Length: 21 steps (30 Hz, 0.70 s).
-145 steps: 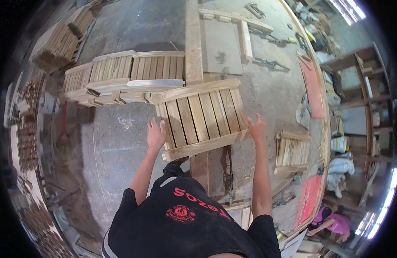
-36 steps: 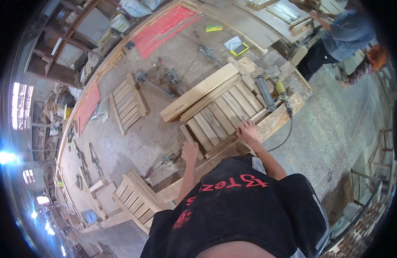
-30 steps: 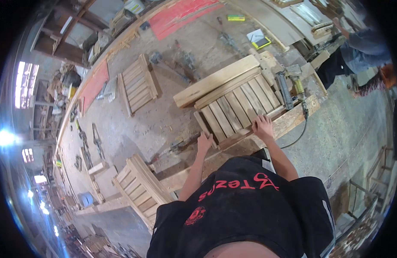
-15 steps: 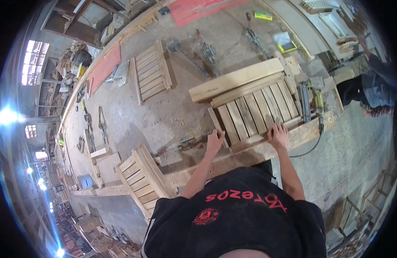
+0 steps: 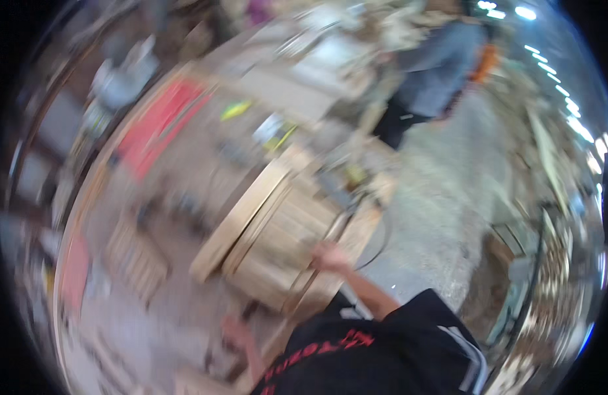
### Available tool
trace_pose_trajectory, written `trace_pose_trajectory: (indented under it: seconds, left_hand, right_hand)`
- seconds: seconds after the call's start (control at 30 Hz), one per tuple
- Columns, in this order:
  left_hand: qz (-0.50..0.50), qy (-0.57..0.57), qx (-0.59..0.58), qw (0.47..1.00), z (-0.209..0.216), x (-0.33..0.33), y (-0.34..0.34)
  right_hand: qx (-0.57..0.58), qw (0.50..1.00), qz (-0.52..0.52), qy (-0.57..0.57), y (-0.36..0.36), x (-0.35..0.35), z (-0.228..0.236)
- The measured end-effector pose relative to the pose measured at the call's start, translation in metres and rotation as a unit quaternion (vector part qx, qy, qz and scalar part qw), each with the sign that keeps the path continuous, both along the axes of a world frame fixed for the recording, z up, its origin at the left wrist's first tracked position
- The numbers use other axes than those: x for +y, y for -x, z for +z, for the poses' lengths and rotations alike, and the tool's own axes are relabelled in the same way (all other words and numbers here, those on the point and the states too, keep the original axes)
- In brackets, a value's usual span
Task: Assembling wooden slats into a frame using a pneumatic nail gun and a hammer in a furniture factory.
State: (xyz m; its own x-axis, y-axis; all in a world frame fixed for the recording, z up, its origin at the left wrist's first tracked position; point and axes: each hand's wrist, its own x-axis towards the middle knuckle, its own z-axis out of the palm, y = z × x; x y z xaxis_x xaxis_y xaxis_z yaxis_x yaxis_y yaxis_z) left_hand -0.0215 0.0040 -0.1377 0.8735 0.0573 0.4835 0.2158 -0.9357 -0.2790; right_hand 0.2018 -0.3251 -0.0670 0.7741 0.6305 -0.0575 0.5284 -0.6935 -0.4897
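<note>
A slatted wooden panel lies on the workbench in front of me, smeared by motion. Along its far side runs a thick pale wooden beam. My right hand rests at the panel's near rail, its fingers too blurred to read. Off the panel's left end, over the bench, is my left hand. A small dark thing shows beside it; whether the hand touches or holds anything cannot be made out.
Another slatted panel lies farther left. A red sheet, a yellow-green pack and a white-and-yellow item sit toward the back. A dark tool with a cable stands by the right edge. Beyond the bench is another person.
The view has swung toward the right and blurred. My left hand has come away from the panel's left corner, where it was at a narrow strip. My right hand stays by the near rail.
</note>
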Motion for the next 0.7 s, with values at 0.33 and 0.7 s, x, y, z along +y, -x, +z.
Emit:
trace_pose_trajectory:
  seconds: [0.33, 0.7]
  left_hand:
    - [-0.033, 0.256, -0.052, 0.965, 0.017, 0.042, -0.215]
    - [0.083, 0.493, 0.155, 0.852, 0.031, 0.102, -0.077]
  right_hand:
    - [-0.188, 0.981, -0.03, -0.029, 0.023, -0.033, 0.003]
    - [-0.181, 0.982, -0.033, -0.041, 0.015, -0.029, 0.006]
